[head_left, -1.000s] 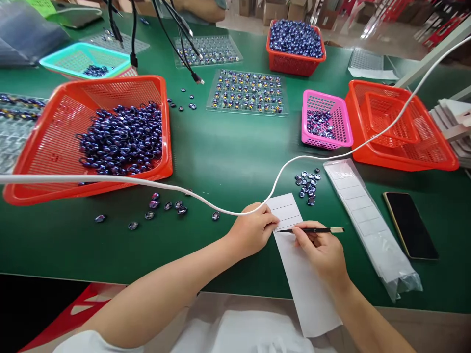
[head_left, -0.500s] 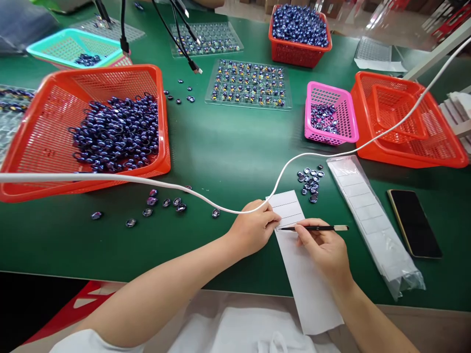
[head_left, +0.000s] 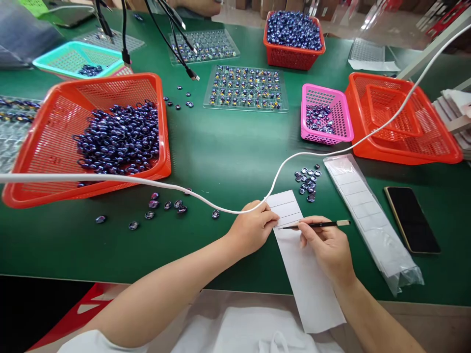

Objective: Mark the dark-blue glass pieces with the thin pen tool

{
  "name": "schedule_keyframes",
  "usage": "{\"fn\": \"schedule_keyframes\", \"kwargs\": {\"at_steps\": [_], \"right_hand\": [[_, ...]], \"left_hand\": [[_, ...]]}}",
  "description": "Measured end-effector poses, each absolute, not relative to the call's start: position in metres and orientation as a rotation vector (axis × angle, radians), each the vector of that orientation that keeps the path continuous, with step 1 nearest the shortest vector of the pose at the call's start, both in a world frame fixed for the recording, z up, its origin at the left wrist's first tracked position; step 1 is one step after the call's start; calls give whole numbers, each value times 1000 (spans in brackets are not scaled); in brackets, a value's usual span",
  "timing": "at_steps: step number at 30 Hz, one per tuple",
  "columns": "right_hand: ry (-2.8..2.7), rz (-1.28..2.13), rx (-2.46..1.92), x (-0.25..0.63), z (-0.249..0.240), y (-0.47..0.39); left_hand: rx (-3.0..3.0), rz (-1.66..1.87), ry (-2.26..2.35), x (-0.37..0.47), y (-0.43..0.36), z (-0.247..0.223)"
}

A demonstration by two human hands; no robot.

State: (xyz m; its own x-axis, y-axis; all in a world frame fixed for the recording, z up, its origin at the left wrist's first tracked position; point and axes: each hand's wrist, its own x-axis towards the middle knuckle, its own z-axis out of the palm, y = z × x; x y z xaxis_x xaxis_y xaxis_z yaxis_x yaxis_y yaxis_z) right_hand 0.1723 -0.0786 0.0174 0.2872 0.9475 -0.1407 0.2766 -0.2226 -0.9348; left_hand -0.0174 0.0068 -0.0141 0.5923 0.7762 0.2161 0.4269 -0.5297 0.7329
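A long white paper strip with ruled lines across its upper part lies on the green table, its lower end hanging past the front edge. My left hand rests at the strip's left edge, fingers curled together; whether they pinch something is hidden. In my right hand a thin black tool with a pale end is gripped, its tip touching the paper near my left fingertips. Loose dark oval pieces lie beyond the strip, and more are scattered to the left.
A white cable crosses in front, over my left hand. Red baskets, a pink basket and a filled clear tray stand farther back. At right are a plastic-wrapped strip pack and a phone.
The view has shifted slightly. My right hand and the black tool have tilted a little, the pale end now higher. My left hand stays at the paper.
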Motion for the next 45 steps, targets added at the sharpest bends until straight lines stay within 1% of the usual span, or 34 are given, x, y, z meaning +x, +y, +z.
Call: {"fn": "schedule_keyframes", "kwargs": {"at_steps": [6,11,20,26,35,45], "right_hand": [[-1067,944,-1673,189,24,-89],[-989,922,-1638,202,20,-104],[-759,804,-1463,196,7,-98],[-817,768,-1554,194,11,-104],[-987,737,-1596,188,19,-108],[-1147,637,-1642,186,13,-109]], "left_hand": [[2003,804,1013,-27,10,-8],[1827,894,922,-26,5,6],[1766,696,878,8,-5,10],[1827,702,848,10,-6,5],[1744,645,893,9,-6,4],[1859,785,709,8,-4,-1]]}}
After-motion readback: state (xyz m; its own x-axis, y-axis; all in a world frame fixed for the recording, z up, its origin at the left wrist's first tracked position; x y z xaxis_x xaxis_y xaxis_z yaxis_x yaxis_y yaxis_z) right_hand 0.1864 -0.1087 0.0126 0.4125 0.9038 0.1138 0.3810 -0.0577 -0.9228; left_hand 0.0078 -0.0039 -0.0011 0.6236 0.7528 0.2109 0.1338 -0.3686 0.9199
